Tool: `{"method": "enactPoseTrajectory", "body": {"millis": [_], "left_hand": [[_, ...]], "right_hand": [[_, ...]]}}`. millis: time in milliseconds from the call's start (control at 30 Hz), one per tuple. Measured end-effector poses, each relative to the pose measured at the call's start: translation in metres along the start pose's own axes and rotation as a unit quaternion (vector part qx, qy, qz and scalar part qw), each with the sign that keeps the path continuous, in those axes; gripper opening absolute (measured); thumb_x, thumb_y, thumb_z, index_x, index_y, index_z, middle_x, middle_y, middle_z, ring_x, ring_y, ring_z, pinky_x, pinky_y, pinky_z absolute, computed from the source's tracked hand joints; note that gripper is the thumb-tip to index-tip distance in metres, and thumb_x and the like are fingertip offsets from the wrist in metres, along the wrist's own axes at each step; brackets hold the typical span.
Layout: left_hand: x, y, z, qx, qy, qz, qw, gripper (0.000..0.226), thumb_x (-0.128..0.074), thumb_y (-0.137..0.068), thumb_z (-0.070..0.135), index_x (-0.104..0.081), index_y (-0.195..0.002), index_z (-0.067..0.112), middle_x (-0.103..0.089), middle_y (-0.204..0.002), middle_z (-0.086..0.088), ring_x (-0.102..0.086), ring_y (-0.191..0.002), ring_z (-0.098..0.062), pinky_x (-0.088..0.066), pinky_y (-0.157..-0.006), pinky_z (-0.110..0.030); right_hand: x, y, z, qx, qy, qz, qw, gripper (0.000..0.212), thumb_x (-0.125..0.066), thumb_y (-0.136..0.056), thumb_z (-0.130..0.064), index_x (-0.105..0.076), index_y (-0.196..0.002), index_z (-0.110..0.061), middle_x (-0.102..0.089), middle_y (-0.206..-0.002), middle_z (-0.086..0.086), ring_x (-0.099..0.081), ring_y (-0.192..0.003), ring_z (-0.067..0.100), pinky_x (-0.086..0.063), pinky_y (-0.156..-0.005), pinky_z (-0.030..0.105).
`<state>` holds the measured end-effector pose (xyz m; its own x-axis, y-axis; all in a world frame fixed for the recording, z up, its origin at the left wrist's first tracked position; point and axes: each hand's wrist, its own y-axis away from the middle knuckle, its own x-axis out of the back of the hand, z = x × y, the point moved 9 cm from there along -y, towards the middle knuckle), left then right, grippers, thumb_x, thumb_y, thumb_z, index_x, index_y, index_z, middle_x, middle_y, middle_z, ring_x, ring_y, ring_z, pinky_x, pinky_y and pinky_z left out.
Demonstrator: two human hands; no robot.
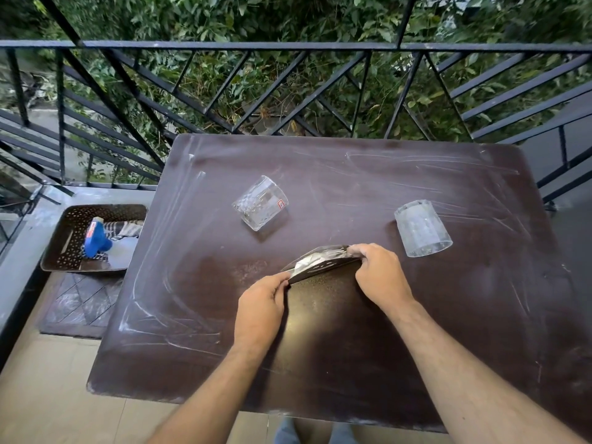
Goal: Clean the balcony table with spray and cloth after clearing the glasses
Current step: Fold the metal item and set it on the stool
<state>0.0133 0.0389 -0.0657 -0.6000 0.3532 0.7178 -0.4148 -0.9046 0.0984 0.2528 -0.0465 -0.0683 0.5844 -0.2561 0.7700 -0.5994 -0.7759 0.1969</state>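
A dusty brown table (320, 174) carries two clear glasses. The left glass (260, 203) has a red sticker, and the right glass (421, 227) sits further right. Both seem to lie with their wide mouths toward me. My left hand (259, 312) and my right hand (378, 274) both grip the far rim of a dark perforated tray (323, 315), which is tilted up over the near middle of the table. At the left, off the table, a blue spray bottle (96, 237) and a striped cloth (128, 229) lie in a second tray (64, 238).
The black metal railing (288, 45) runs right behind the table, with foliage beyond it. The second tray rests on a grey ledge (25, 245) at the left. A dark doormat (77, 302) lies on the tiled floor beside the table.
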Motion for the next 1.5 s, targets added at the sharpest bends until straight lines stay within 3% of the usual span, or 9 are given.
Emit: {"method": "enactPoseTrajectory", "body": {"millis": [167, 300, 500, 733, 900, 1033, 1167, 1367, 1500], "left_hand": [[-0.002, -0.002, 0.009, -0.031, -0.03, 0.001, 0.999, 0.031, -0.057, -0.093, 0.015, -0.07, -0.113, 0.035, -0.074, -0.103, 0.015, -0.063, -0.093, -0.007, -0.043, -0.081, -0.016], [0.006, -0.001, 0.013, -0.046, -0.051, 0.026, 0.997, 0.024, -0.058, -0.096, 0.023, -0.069, -0.114, 0.034, -0.073, -0.103, 0.017, -0.064, -0.094, -0.007, -0.045, -0.079, -0.019], [0.015, 0.001, 0.026, -0.092, -0.048, 0.055, 0.993, 0.026, -0.063, -0.095, 0.02, -0.069, -0.119, 0.026, -0.073, -0.107, 0.014, -0.061, -0.098, -0.005, -0.037, -0.085, -0.009], [0.007, 0.004, 0.049, -0.206, -0.064, 0.017, 0.976, 0.041, -0.062, -0.089, 0.006, -0.066, -0.126, 0.023, -0.068, -0.12, 0.01, -0.06, -0.105, -0.013, -0.051, -0.089, -0.028], [0.009, 0.005, 0.052, -0.245, -0.062, 0.013, 0.968, 0.05, -0.064, -0.086, 0.006, -0.063, -0.132, 0.024, -0.061, -0.129, -0.002, -0.058, -0.113, -0.022, -0.053, -0.093, -0.034], [0.004, -0.005, 0.039, -0.177, -0.06, -0.054, 0.981, 0.061, -0.064, -0.092, 0.033, -0.041, -0.148, 0.027, -0.044, -0.148, 0.007, -0.044, -0.134, -0.009, -0.038, -0.109, -0.025], [-0.008, -0.021, 0.025, -0.124, -0.065, -0.127, 0.982, 0.076, -0.072, -0.084, 0.043, -0.036, -0.15, 0.03, -0.047, -0.147, 0.016, -0.044, -0.132, -0.004, -0.029, -0.103, -0.016], [-0.013, -0.033, 0.012, -0.076, -0.073, -0.144, 0.984, 0.066, -0.074, -0.081, 0.04, -0.048, -0.142, 0.035, -0.063, -0.131, 0.014, -0.057, -0.116, -0.012, -0.037, -0.094, -0.02], [-0.01, -0.04, 0.012, -0.044, -0.045, -0.124, 0.99, 0.041, -0.071, -0.082, 0.028, -0.064, -0.122, 0.036, -0.074, -0.101, 0.009, -0.064, -0.099, -0.018, -0.043, -0.084, -0.022]], "right_hand": [[0.002, 0.005, 0.002, 0.002, -0.016, 0.008, 1.0, 0.059, -0.043, -0.079, 0.013, -0.075, -0.119, -0.017, -0.074, -0.116, 0.0, -0.067, -0.114, 0.019, -0.051, -0.104, 0.031], [0.006, 0.01, -0.002, 0.018, -0.022, 0.028, 0.999, 0.052, -0.046, -0.084, 0.01, -0.074, -0.115, -0.02, -0.071, -0.11, -0.001, -0.067, -0.107, 0.02, -0.053, -0.098, 0.034], [0.027, 0.025, -0.035, 0.13, -0.012, 0.122, 0.984, 0.055, -0.051, -0.075, 0.02, -0.078, -0.103, -0.019, -0.063, -0.098, 0.0, -0.062, -0.092, 0.023, -0.053, -0.083, 0.031], [0.022, 0.028, -0.036, 0.132, 0.015, 0.105, 0.986, 0.053, -0.054, -0.075, 0.022, -0.084, -0.094, -0.018, -0.059, -0.104, 0.005, -0.057, -0.095, 0.025, -0.056, -0.078, 0.039], [0.025, 0.024, -0.033, 0.115, 0.026, 0.108, 0.987, 0.055, -0.053, -0.076, 0.017, -0.079, -0.103, -0.023, -0.053, -0.107, -0.004, -0.052, -0.1, 0.016, -0.05, -0.084, 0.03], [0.014, 0.018, -0.033, 0.102, 0.008, 0.03, 0.994, 0.071, -0.051, -0.077, 0.011, -0.059, -0.134, -0.03, -0.053, -0.131, -0.011, -0.048, -0.125, 0.009, -0.039, -0.108, 0.025], [-0.003, 0.013, -0.029, 0.055, -0.005, -0.057, 0.997, 0.08, -0.053, -0.08, 0.006, -0.046, -0.148, -0.034, -0.05, -0.15, -0.01, -0.038, -0.144, 0.009, -0.028, -0.12, 0.026], [-0.013, 0.008, -0.03, 0.045, -0.039, -0.071, 0.996, 0.051, -0.066, -0.086, -0.003, -0.062, -0.131, -0.027, -0.063, -0.131, -0.007, -0.058, -0.122, 0.015, -0.043, -0.109, 0.033], [-0.014, 0.009, -0.028, 0.048, -0.05, -0.073, 0.995, 0.035, -0.067, -0.091, -0.007, -0.065, -0.121, -0.024, -0.067, -0.118, -0.005, -0.061, -0.111, 0.018, -0.046, -0.101, 0.036]]}}
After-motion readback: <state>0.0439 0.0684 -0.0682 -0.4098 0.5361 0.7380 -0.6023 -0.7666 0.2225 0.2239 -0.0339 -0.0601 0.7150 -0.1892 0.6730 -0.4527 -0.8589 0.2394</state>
